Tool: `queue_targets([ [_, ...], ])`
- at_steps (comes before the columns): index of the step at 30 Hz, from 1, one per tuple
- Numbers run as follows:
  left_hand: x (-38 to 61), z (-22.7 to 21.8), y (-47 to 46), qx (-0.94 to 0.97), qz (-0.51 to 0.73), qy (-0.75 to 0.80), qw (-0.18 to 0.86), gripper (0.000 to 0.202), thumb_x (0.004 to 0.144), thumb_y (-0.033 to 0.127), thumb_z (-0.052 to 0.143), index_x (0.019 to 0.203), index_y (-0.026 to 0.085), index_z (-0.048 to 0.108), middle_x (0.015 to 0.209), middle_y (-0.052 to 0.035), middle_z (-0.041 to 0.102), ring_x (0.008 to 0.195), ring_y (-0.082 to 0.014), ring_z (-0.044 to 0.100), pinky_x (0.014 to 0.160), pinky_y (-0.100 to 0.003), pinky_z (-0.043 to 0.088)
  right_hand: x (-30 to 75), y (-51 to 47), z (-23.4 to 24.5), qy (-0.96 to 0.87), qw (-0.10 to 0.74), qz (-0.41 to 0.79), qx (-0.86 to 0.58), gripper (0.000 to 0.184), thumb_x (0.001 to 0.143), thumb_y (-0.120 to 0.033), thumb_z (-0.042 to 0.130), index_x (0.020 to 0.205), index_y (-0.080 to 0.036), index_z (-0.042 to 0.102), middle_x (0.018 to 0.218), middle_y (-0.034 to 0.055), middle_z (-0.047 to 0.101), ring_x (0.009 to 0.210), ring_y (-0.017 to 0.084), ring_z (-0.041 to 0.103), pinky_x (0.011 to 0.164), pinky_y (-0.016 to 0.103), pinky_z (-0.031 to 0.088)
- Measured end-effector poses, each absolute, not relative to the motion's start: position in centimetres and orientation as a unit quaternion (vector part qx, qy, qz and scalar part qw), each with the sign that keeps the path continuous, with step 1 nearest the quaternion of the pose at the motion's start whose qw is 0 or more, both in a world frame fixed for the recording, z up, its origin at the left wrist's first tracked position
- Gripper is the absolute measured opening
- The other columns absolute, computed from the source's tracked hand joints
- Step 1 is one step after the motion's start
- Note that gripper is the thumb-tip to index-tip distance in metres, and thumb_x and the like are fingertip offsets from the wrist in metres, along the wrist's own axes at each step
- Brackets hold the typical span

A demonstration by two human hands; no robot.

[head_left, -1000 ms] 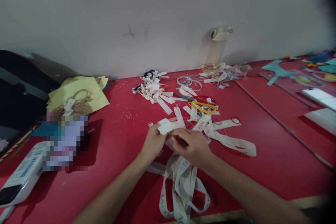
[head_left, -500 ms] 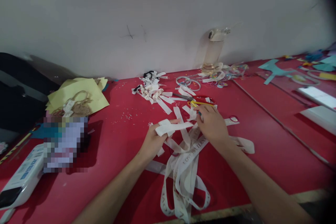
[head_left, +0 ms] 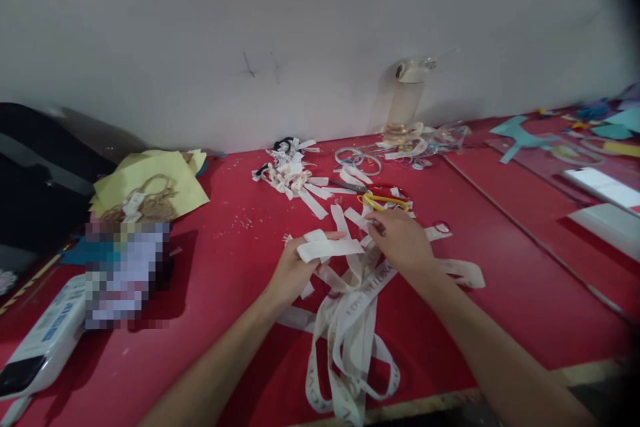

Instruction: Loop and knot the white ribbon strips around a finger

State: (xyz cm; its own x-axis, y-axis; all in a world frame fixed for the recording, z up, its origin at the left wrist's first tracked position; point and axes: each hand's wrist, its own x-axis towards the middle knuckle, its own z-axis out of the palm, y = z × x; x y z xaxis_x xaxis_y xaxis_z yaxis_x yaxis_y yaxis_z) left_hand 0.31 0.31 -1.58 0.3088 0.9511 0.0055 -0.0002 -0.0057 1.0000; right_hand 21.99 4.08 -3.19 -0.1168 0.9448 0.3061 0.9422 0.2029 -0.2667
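Ribbon strip (head_left: 330, 249) is pinched in my left hand (head_left: 290, 273). My right hand (head_left: 405, 245) curls just beside the scissors (head_left: 385, 201), and I cannot tell its grip. The ribbon is white, flat, satiny.

White ribbon, cut and uncut

A short folded piece of white ribbon (head_left: 327, 248) is pinched in the left hand (head_left: 290, 273) and held flat and roughly level, with its free end pointed right. Nearer than it, a long printed ribbon (head_left: 350, 333) is heaped in loose loops. These are spread from the near edge up under the right hand (head_left: 403, 243), and one strand is trailed off to the right. Dark lettering is seen along one strand but cannot be read in full. Just beyond the right hand's fingertips, scissors (head_left: 384, 201) with yellow and red handles are laid flat.
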Motion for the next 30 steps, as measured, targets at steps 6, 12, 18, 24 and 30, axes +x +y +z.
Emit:
queue_targets([
  [6, 0.2, -1.3, 0.2, 0.577, 0.407, 0.426, 0.566, 0.047, 0.077, 0.007, 0.041, 0.114, 0.015, 0.068, 0.054, 0.0062, 0.040, 0.052, -0.0067, 0.033, 0.054, -0.022, 0.024, 21.7, 4.3, -3.2, -0.770, 0.290, 0.032, -0.567, 0.029, 0.091, -0.019, 0.047, 0.113, -0.021, 0.065, 0.109, 0.0056, 0.070, 0.102, 0.023, 0.059, 0.089, 0.037, 0.046],
  [12, 0.1, -1.0, 0.3, 0.570, 0.410, 0.428, 0.570, 0.044, 0.078, 0.010, 0.043, 0.114, 0.013, 0.068, 0.053, 0.0065, 0.039, 0.051, -0.0067, 0.033, 0.053, -0.021, 0.024, 21.1, 4.6, -4.1, -0.823, 0.250, 0.054, -0.507, 0.037, 0.085, -0.011, 0.050, 0.118, -0.020, 0.063, 0.113, 0.0055, 0.068, 0.111, 0.023, 0.055, 0.098, 0.041, 0.042],
  [18, 0.4, -1.2, 0.2, 0.559, 0.410, 0.424, 0.583, 0.042, 0.075, 0.008, 0.045, 0.108, 0.012, 0.070, 0.052, 0.0061, 0.041, 0.049, -0.0069, 0.034, 0.051, -0.021, 0.024, 21.6, 5.1, -4.9, -0.799, 0.257, 0.008, -0.544, 0.035, 0.086, -0.014, 0.049, 0.117, -0.019, 0.063, 0.124, 0.0084, 0.063, 0.117, 0.024, 0.054, 0.101, 0.044, 0.040],
  [24, 0.2, -1.3, 0.3, 0.558, 0.413, 0.427, 0.579, 0.045, 0.073, 0.005, 0.044, 0.107, 0.013, 0.071, 0.053, 0.0062, 0.042, 0.049, -0.0065, 0.034, 0.052, -0.021, 0.026, 21.3, 5.1, -4.5, -0.791, 0.231, -0.009, -0.567, 0.032, 0.089, -0.019, 0.050, 0.118, -0.019, 0.062, 0.116, 0.0072, 0.067, 0.109, 0.026, 0.055, 0.093, 0.041, 0.044],
  [30, 0.4, -1.6, 0.4, 0.541, 0.420, 0.417, 0.597, 0.042, 0.071, 0.009, 0.047, 0.106, 0.012, 0.071, 0.051, 0.0063, 0.042, 0.048, -0.0071, 0.033, 0.051, -0.021, 0.027, 19.6, 5.2, -2.7, -0.840, 0.111, -0.086, -0.525, 0.028, 0.088, -0.010, 0.048, 0.110, -0.016, 0.064, 0.098, 0.0117, 0.068, 0.101, 0.028, 0.056, 0.085, 0.037, 0.043],
])
